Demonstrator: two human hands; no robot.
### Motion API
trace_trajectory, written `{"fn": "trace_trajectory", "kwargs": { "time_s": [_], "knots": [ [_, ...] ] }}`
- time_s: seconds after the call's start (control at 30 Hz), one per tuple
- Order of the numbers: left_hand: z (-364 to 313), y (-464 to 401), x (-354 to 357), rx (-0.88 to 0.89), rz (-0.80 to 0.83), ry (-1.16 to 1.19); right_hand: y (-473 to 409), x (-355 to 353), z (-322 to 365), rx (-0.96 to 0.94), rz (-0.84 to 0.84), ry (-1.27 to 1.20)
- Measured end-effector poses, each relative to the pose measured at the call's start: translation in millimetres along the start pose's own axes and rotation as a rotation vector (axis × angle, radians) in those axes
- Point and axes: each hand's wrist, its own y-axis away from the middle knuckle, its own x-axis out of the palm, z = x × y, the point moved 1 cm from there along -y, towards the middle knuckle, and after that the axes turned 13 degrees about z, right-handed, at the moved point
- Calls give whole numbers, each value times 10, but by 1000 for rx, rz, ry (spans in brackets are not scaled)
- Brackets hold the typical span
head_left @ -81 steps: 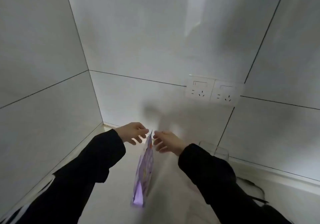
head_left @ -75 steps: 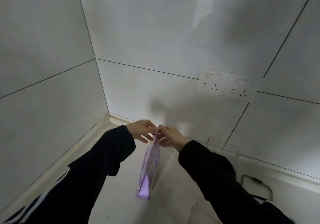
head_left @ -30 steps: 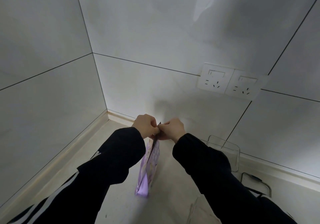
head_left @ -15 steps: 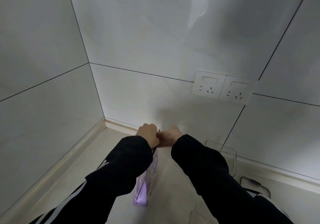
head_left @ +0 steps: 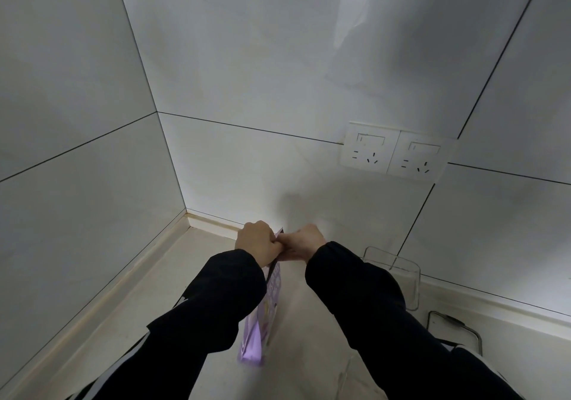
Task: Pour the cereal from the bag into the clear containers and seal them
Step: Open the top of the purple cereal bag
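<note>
A purple cereal bag (head_left: 262,316) stands upright on the pale countertop (head_left: 148,279), seen edge-on. My left hand (head_left: 258,242) and my right hand (head_left: 302,242) are both closed on the bag's top edge, one on each side, knuckles nearly touching. A clear container (head_left: 398,276) stands open-topped to the right, close to the back wall. A second clear piece with a dark-edged rim (head_left: 454,328) lies in front of it, partly hidden by my right sleeve.
White tiled walls meet in a corner at the left. Two wall sockets (head_left: 394,152) sit above the container. A raised ledge runs along the foot of both walls. A faint clear edge (head_left: 343,378) shows low between my arms.
My hands went from loosely touching the bag's top to gripping it in fists. The view has shifted slightly; the bag stays standing in the same place.
</note>
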Motion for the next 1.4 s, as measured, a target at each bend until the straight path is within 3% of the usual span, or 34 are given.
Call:
{"fn": "trace_trajectory", "kwargs": {
  "time_s": [0.37, 0.47, 0.67, 0.93, 1.2, 1.4],
  "knots": [
    [56, 8, 9, -46, -32, 88, -67, 22, -79, 10, -41, 19],
    [88, 32, -64, 5, 63, 48, 39, 24, -6, 6, -23, 206],
    [252, 155, -157, 6, 424, 143, 185, 81, -90, 14, 200, 392],
    [373, 237, -161, 108, 329, 228, 201, 123, -151, -65, 114, 445],
    [461, 261, -151, 73, 281, 247, 316, -7, -164, -36, 101, 383],
    [524, 300, -195, 70, 265, 161, 360, -49, -154, -32, 123, 476]
  ]
}}
